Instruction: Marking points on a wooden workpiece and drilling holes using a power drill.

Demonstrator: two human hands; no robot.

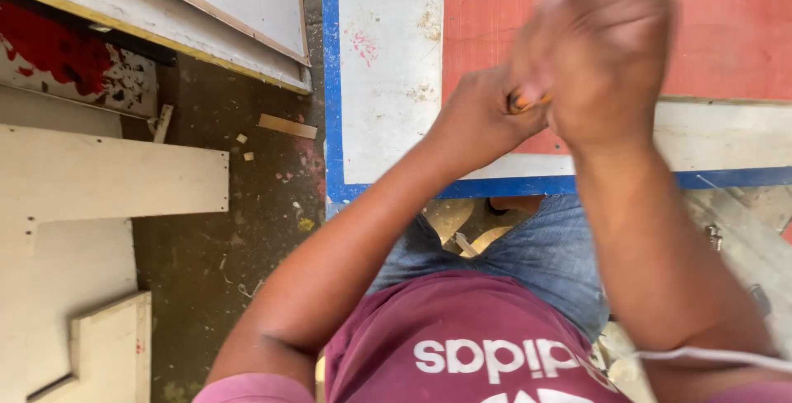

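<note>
Both hands met at upper centre of the frame over a red-and-white board [388,81]. The left hand [483,114] and blurred right hand [606,56] were clenched together around a small orange object [521,103], mostly hidden between them.

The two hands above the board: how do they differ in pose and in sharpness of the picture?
The left hand is lower and fairly sharp, closed around a small orange thing. The right hand is higher, lies over the left hand, and is blurred, mostly near its fingers. Both are bare, touch each other, and are above the red and white board.
</note>
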